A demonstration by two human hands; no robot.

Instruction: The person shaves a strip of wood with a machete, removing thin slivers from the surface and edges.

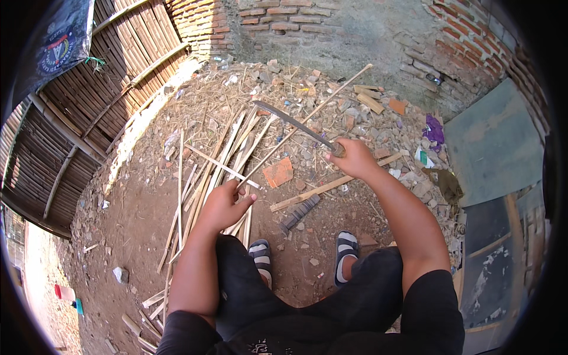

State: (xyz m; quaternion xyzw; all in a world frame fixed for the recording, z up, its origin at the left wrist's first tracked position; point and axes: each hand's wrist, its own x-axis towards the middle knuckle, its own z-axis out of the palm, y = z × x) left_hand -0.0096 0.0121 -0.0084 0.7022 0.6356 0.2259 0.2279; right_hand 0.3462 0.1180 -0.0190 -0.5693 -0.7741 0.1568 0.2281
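Observation:
My right hand [354, 158] is wrapped round the handle of a machete with a dark, slightly curved blade [316, 136]. The blade points up and to the left. In my left hand [228, 207] is the near end of a long, thin bamboo strip [341, 87], with the fingers curled round it and the thumb sticking out. That strip slants away to the upper right, and the blade crosses it about midway in the picture; whether they touch I cannot tell. Beneath and beyond my left hand lies a loose pile of pale bamboo strips [208, 171].
A wooden batten [322, 190] and a grey ridged piece [300, 214] lie before my sandalled feet. Around them are a broken brick [278, 172] and rubble. A brick wall [331, 35] stands behind, a bamboo fence [127, 59] at left, and flat grey panels [500, 142] at right.

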